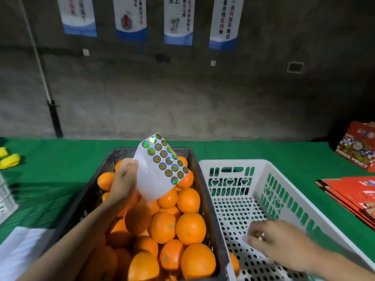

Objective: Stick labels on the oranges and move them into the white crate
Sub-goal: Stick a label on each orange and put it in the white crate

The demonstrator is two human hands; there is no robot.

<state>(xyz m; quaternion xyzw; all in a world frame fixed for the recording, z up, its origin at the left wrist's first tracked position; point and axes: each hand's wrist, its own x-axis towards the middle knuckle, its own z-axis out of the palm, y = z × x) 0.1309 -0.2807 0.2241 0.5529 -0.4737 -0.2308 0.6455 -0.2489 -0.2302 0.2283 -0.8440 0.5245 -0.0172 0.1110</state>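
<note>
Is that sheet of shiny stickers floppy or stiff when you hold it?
Probably floppy: the sticker sheet curves where the left hand grips one edge. It is likely very light, since it stands up from that single grip. Its glossy backing might be slippery.

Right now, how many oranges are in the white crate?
1. One orange lies in the near left corner of the white crate, beside the dark crate. The right hand covers part of the floor, so more may be hidden.
</note>
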